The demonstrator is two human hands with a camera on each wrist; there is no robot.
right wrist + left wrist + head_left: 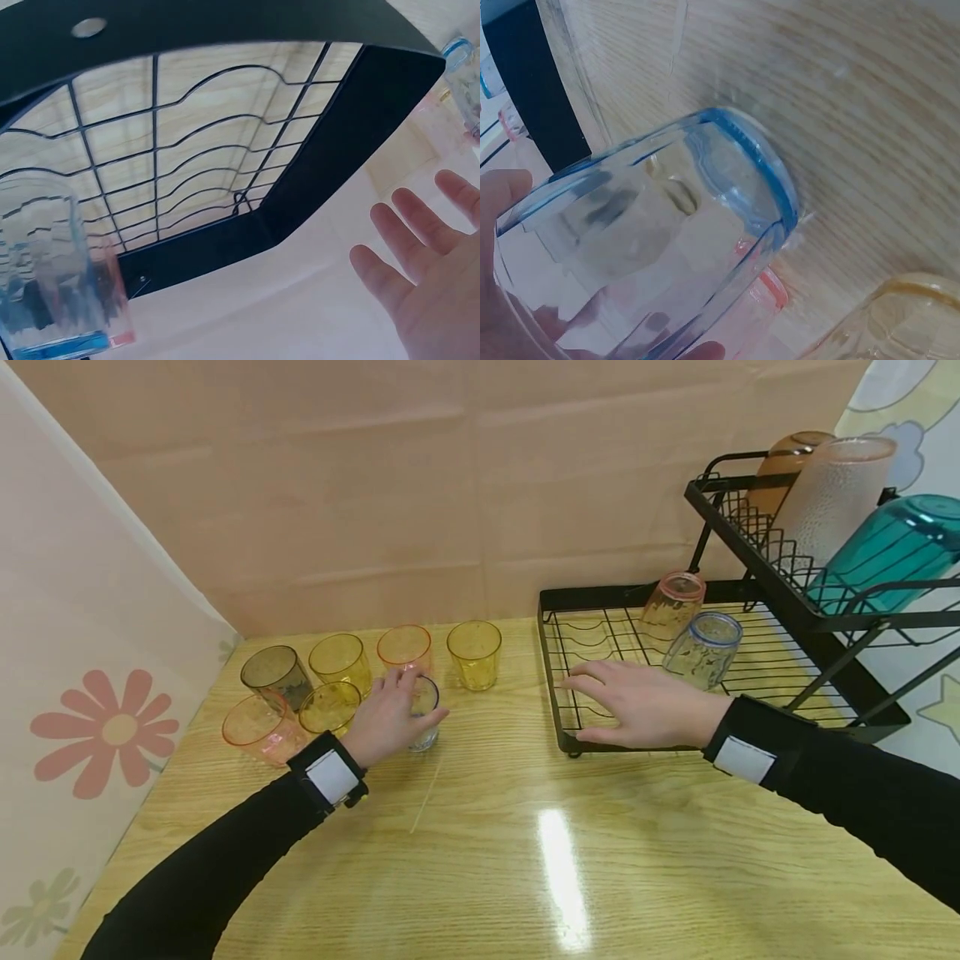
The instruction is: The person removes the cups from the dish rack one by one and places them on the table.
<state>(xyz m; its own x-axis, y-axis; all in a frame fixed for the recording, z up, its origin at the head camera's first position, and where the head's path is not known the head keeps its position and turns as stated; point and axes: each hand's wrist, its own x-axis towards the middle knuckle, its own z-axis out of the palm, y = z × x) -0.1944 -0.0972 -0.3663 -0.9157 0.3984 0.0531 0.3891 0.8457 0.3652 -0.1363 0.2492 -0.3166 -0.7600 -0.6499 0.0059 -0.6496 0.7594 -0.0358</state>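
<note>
My left hand [388, 717] holds a clear drinking glass with a blue rim [425, 695], its fingers over the far side and the thumb on the near side. Close up in the left wrist view, the glass [667, 217] has the fingers and thumb round one end. Much of it is hidden behind the hand in the head view. Palm down with fingers spread, my right hand [647, 703] hovers over the front left part of the black dish rack [551, 668], holding nothing. A blue-banded clear glass [703, 652] and a pink-banded glass [672, 606] stand upside down in the rack.
Around the left hand stand yellow glasses [475, 653], pink glasses [258, 731] and a grey glass [276, 672]. The rack's upper tier [787, 589] overhangs on the right, bearing a teal glass [892, 556], a frosted glass [832, 497] and an amber glass [776, 477].
</note>
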